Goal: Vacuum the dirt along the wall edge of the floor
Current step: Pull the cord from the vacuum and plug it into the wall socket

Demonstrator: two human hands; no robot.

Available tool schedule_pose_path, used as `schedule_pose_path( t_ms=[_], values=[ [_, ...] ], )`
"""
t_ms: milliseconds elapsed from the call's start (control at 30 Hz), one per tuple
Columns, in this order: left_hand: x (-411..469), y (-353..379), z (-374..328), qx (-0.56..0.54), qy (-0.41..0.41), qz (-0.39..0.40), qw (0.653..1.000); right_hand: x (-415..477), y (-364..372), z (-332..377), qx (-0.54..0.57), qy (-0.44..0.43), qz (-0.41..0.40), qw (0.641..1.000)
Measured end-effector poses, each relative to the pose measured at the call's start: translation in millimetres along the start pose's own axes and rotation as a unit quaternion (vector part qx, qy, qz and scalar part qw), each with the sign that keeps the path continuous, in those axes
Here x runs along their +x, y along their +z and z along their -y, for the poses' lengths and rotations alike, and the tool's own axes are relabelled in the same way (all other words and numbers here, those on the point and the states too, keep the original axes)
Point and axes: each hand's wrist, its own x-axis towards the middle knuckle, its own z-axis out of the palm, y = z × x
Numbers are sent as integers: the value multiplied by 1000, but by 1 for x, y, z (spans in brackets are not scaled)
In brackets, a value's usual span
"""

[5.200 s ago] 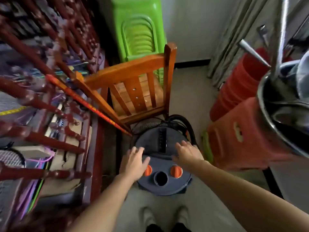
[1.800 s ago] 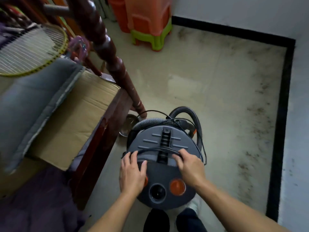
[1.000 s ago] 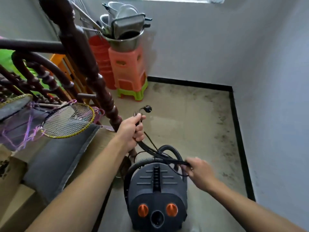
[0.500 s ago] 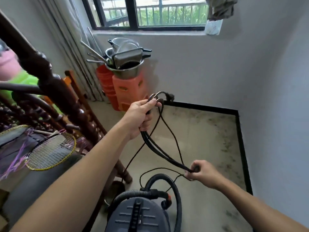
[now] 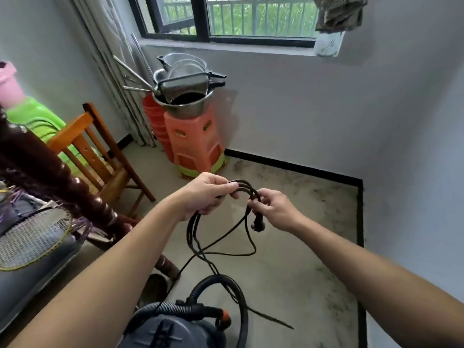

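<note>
Right hand (image 5: 275, 209) moved up, now pinches cord (image 5: 243, 185) by plug (image 5: 256, 223); left hand (image 5: 207, 194) grips cord too. Vacuum (image 5: 173, 330) at 6 o'clock: unplugged.

Both hands are holding the black power cord (image 5: 218, 237) in loops, the left hand (image 5: 206, 194) gripping the bundle and the right hand (image 5: 273, 209) pinching it near the plug (image 5: 257, 223), above the grey vacuum cleaner (image 5: 173, 330).

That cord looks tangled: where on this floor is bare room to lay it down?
The left hand and right hand hold the cord. The tiled floor is bare, though dirty, between the vacuum cleaner and the black skirting ahead and to the right. Leftward it is crowded: stacked stools, wooden chair, bedpost.
</note>
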Motion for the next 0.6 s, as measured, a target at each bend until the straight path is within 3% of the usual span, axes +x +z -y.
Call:
schedule_pose_path(
  t_ms=[267, 367, 433, 500, 600],
  values=[
    [29, -49, 48, -127, -25, -74, 989, 80, -28, 29, -1, -97, -150, 984],
    [56, -59, 59, -181, -45, -113, 976, 118, -57, 46, 68, -66, -224, 970],
    [76, -72, 65, -252, -69, -178, 949, 141, -74, 50, 105, -16, -268, 958],
    [92, -89, 70, -341, -102, -250, 900, 158, -91, 47, 116, 22, -291, 949],
    [113, -117, 80, -354, -115, -330, 867, 176, -110, 32, 105, 66, -315, 941]
  ],
)
